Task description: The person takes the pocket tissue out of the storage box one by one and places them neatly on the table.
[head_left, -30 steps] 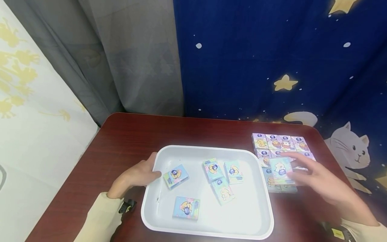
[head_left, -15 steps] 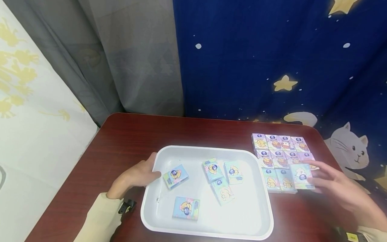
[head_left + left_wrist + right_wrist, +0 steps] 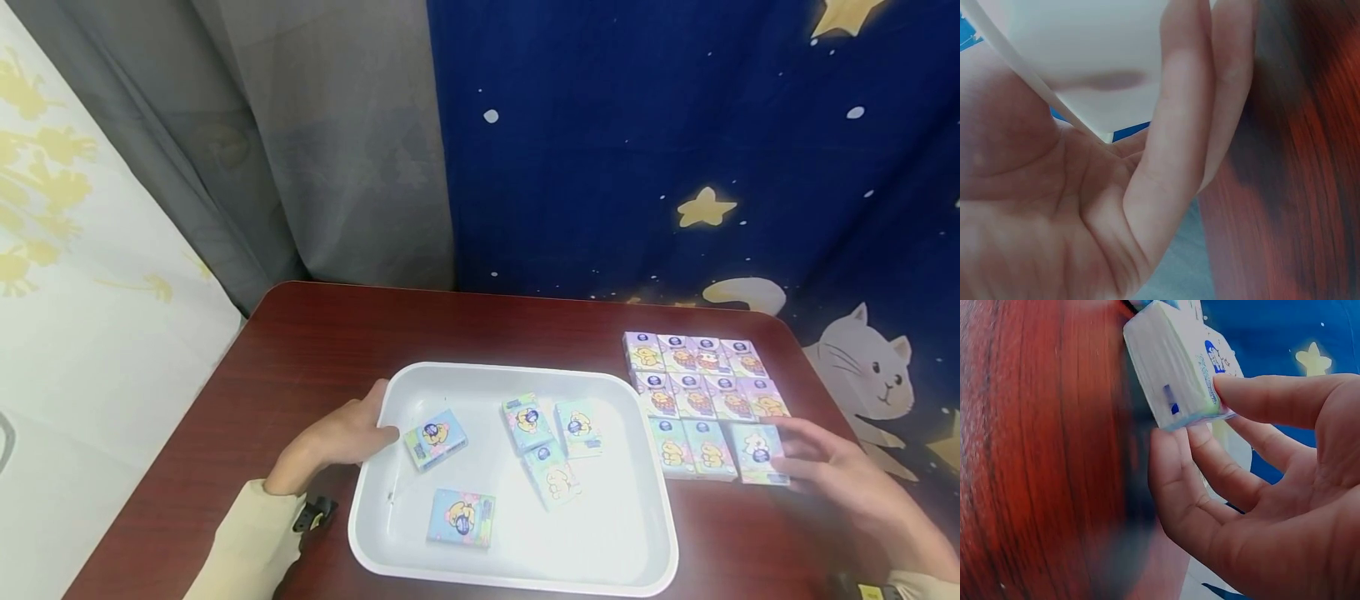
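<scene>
Sixteen small packs are in sight, each a flat, box-like block with a printed cartoon face: five in the tray, ten in neat rows on the desk, one in hand.

The right hand has its grip on that one, the held pack, pinched between thumb and fingers at its right edge. It is pale blue, slightly turned, just beside the end of the third row with a narrow gap between (whether its underside meets the desk, I cannot tell). The right wrist view shows its whitish end, marked with a small dark-blue patch.

The ten are eight purple packs, two rows of four, and two blue packs below them, side by side.

The left hand has its grip on the tray, thumb over the left rim and fingers along the outer wall. The tray is white, smooth and round-cornered. Of its five tray packs, three cluster near the middle, two lie apart on the left.

The desk is dark red with streaky wood grain. Behind hang two cloths, a plain grey curtain and a blue curtain with yellow stars.
</scene>
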A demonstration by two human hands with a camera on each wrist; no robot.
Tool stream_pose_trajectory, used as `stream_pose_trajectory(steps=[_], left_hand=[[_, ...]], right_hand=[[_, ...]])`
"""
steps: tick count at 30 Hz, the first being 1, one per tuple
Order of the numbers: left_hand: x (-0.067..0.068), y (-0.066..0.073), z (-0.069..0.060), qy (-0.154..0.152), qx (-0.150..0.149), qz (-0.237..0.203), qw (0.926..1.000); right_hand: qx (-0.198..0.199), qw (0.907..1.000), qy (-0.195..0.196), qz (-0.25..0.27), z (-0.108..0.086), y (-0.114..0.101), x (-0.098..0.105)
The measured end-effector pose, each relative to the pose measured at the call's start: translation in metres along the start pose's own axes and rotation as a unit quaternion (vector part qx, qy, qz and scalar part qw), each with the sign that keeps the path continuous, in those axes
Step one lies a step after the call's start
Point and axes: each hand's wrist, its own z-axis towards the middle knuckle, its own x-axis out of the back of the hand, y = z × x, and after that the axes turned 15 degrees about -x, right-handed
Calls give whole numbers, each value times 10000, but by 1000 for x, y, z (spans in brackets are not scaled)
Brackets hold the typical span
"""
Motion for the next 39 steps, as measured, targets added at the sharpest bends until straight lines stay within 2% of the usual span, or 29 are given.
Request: stream_pose_trajectory(steps=[4, 7, 11, 18, 30, 39], left_hand=[[0, 0, 0, -7, -8, 7, 10000], [0, 0, 0, -11, -27, 21, 10000], [1, 0, 0, -4, -28, 18, 10000], [0, -1, 0, -15, 17, -8, 10000], [1, 1, 0, -33, 6, 20, 10000], [1, 3, 0, -32, 23, 80, 10000]], right_hand=[[9, 9980, 170, -604, 0, -6, -2], [11, 9927, 284, -1175, 0, -12, -4], [-57, 9862, 397, -1607, 0, -20, -6], [-397, 9845, 465, -1645, 3, -23, -9], [-459, 9835, 498, -1675, 5, -26, -11], [-401, 9770, 668, -1987, 2, -32, -6]])
